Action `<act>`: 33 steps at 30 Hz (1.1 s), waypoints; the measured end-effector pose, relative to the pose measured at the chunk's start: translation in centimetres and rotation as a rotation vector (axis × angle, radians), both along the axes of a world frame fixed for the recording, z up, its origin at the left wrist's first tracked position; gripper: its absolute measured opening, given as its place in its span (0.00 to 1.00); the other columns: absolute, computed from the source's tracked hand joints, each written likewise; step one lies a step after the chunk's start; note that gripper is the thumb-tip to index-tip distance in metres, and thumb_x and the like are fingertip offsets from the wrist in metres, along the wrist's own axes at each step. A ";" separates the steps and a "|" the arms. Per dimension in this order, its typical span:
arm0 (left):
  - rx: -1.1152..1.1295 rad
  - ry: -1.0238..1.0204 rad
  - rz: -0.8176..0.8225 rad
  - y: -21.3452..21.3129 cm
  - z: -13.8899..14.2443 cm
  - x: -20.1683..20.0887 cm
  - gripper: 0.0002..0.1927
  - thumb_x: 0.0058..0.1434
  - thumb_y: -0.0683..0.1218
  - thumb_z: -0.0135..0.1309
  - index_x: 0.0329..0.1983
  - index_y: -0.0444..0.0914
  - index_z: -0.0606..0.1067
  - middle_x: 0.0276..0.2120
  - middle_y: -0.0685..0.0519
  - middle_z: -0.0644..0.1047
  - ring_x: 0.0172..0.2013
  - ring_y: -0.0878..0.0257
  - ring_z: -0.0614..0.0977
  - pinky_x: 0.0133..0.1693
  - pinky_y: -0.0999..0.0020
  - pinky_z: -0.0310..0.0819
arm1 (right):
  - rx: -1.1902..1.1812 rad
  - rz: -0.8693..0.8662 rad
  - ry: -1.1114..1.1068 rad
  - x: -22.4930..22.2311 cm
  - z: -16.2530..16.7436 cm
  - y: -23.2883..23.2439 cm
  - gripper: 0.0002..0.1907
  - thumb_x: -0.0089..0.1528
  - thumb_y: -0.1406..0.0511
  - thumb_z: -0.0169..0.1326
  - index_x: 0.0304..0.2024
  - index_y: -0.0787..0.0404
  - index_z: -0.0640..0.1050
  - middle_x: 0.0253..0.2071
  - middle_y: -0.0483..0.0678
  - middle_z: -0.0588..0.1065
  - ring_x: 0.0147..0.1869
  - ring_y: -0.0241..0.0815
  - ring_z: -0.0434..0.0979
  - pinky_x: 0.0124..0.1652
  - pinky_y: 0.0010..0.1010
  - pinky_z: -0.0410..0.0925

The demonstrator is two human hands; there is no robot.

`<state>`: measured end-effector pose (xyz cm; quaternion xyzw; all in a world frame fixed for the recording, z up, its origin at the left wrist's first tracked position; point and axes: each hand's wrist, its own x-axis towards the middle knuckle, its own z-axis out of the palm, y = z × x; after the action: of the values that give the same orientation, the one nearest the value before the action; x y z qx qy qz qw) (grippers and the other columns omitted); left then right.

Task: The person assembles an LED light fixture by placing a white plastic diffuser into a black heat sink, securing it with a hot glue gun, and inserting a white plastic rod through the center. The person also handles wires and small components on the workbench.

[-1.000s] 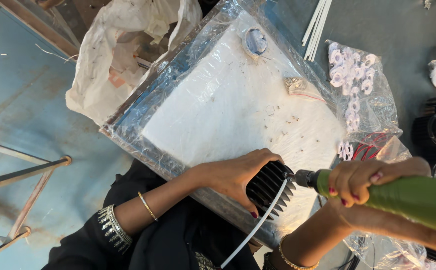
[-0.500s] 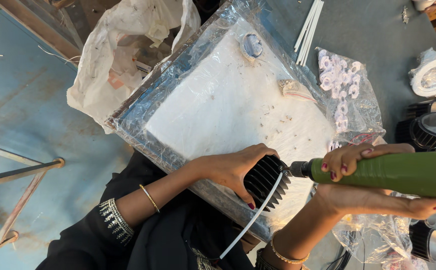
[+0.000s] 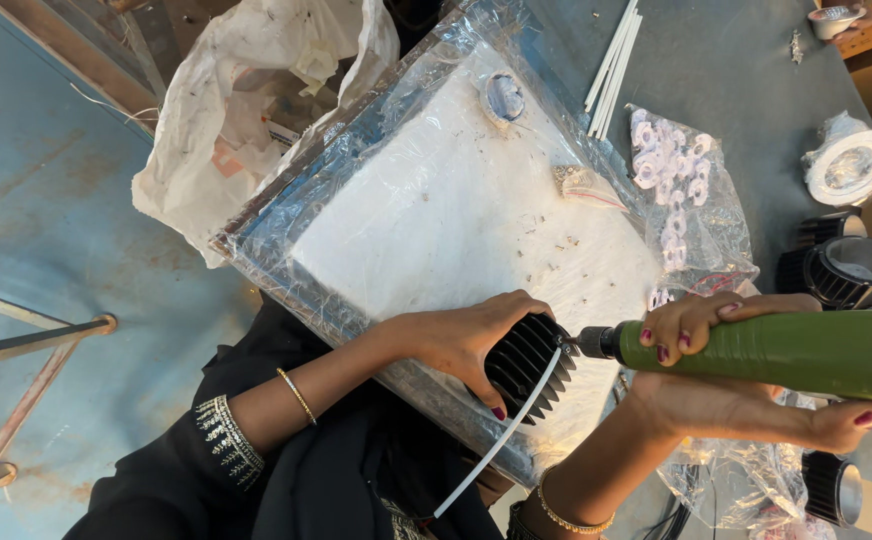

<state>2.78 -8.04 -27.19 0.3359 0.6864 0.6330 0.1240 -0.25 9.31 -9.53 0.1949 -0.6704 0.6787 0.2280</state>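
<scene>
My left hand [image 3: 461, 340] grips a black finned metal housing [image 3: 528, 365] at the near edge of a white board wrapped in clear plastic [image 3: 456, 220]. A white plastic strip [image 3: 501, 435] hangs from the housing toward my lap. My right hand [image 3: 726, 375] holds a green electric screwdriver [image 3: 806, 352] lying level, its dark tip against the right side of the housing.
A clear bag of small white rings [image 3: 676, 170] lies to the right of the board, with white rods [image 3: 613, 65] behind it. Black finned housings [image 3: 851, 270] and a white round fixture [image 3: 853, 167] stand at the right. A white sack [image 3: 246, 110] is at upper left, a metal frame [image 3: 26, 345] at left.
The view has shifted slightly. My right hand has brought the green screwdriver lower and level, and its tip stays at the housing. My left hand keeps its hold.
</scene>
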 end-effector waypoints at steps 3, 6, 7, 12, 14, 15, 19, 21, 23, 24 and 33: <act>0.033 0.049 0.032 -0.2 0.1 0.1 0.68 0.40 0.70 0.69 0.75 0.34 0.50 0.69 0.39 0.60 0.71 0.43 0.62 0.68 0.49 0.61 | -0.050 0.036 -0.038 -0.2 0.0 -0.5 0.47 0.58 0.26 0.34 0.29 0.66 0.60 0.21 0.50 0.55 0.19 0.44 0.58 0.21 0.34 0.58; 0.062 0.047 0.036 -0.2 0.1 0.0 0.67 0.41 0.68 0.70 0.75 0.33 0.51 0.67 0.39 0.62 0.70 0.45 0.63 0.68 0.51 0.62 | 0.080 -0.076 0.024 -0.2 0.0 -1.7 0.46 0.58 0.27 0.35 0.28 0.65 0.58 0.20 0.50 0.54 0.15 0.45 0.58 0.20 0.35 0.58; 0.064 0.044 0.037 -0.2 0.0 -0.1 0.66 0.41 0.67 0.70 0.75 0.32 0.51 0.67 0.39 0.62 0.70 0.45 0.63 0.68 0.51 0.62 | 0.153 -0.106 0.044 0.0 0.1 -2.0 0.47 0.59 0.26 0.34 0.28 0.66 0.58 0.19 0.50 0.53 0.15 0.45 0.58 0.20 0.35 0.58; 0.086 0.063 0.049 -0.1 -0.1 -0.6 0.64 0.41 0.63 0.73 0.73 0.31 0.53 0.65 0.39 0.63 0.69 0.45 0.64 0.69 0.51 0.60 | 0.369 -0.114 0.015 -0.7 1.0 -2.6 0.51 0.60 0.24 0.33 0.29 0.68 0.58 0.14 0.48 0.50 0.14 0.44 0.53 0.17 0.33 0.55; 0.099 0.041 0.040 -0.1 0.0 -0.6 0.63 0.41 0.62 0.72 0.73 0.32 0.53 0.65 0.39 0.64 0.69 0.46 0.64 0.69 0.52 0.61 | 0.303 -0.092 0.005 -0.9 0.7 -2.7 0.51 0.59 0.24 0.33 0.30 0.68 0.58 0.13 0.48 0.50 0.14 0.44 0.53 0.17 0.33 0.54; 0.104 0.030 0.037 -0.1 0.1 -0.5 0.63 0.41 0.62 0.72 0.73 0.32 0.54 0.65 0.40 0.64 0.69 0.46 0.65 0.69 0.52 0.61 | 0.283 -0.087 -0.002 -0.9 0.5 -2.6 0.51 0.58 0.24 0.33 0.30 0.68 0.58 0.13 0.48 0.49 0.14 0.44 0.52 0.17 0.33 0.54; 0.086 0.044 0.039 -0.5 0.4 -0.3 0.63 0.40 0.61 0.72 0.73 0.32 0.54 0.65 0.40 0.64 0.69 0.46 0.64 0.69 0.52 0.61 | 0.212 -0.147 0.043 -0.5 -0.3 -1.9 0.49 0.58 0.25 0.32 0.29 0.67 0.58 0.19 0.50 0.53 0.16 0.44 0.55 0.18 0.34 0.57; 0.069 0.047 0.042 -0.5 0.6 -0.2 0.65 0.41 0.63 0.72 0.74 0.32 0.52 0.66 0.39 0.63 0.69 0.45 0.63 0.70 0.52 0.60 | 0.137 -0.140 0.050 -0.2 -0.6 -1.3 0.48 0.58 0.26 0.33 0.29 0.67 0.60 0.21 0.51 0.55 0.16 0.43 0.57 0.19 0.35 0.58; 0.060 0.019 0.020 -0.5 0.8 0.0 0.66 0.41 0.65 0.72 0.75 0.32 0.51 0.67 0.38 0.61 0.70 0.44 0.62 0.69 0.51 0.60 | 0.050 -0.075 0.007 -0.5 -0.5 -0.5 0.48 0.58 0.26 0.34 0.30 0.67 0.61 0.21 0.50 0.57 0.16 0.42 0.58 0.20 0.34 0.58; 0.055 0.006 0.012 -0.6 0.9 0.1 0.67 0.42 0.66 0.71 0.75 0.32 0.50 0.68 0.38 0.60 0.71 0.44 0.61 0.69 0.51 0.60 | -0.006 -0.033 -0.013 -0.6 -0.4 -0.2 0.48 0.58 0.26 0.34 0.30 0.67 0.62 0.21 0.50 0.57 0.16 0.41 0.59 0.20 0.34 0.58; 0.057 0.039 0.018 -0.4 1.0 0.3 0.67 0.40 0.69 0.70 0.76 0.35 0.51 0.68 0.40 0.61 0.71 0.44 0.61 0.69 0.49 0.58 | -0.181 0.052 -0.034 -0.5 -0.9 -0.2 0.48 0.58 0.27 0.34 0.32 0.68 0.64 0.23 0.52 0.59 0.16 0.42 0.58 0.20 0.32 0.57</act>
<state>3.05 -8.40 -26.18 0.3453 0.6732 0.6469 0.0951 -0.78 9.10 -10.46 0.1794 -0.6050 0.7452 0.2158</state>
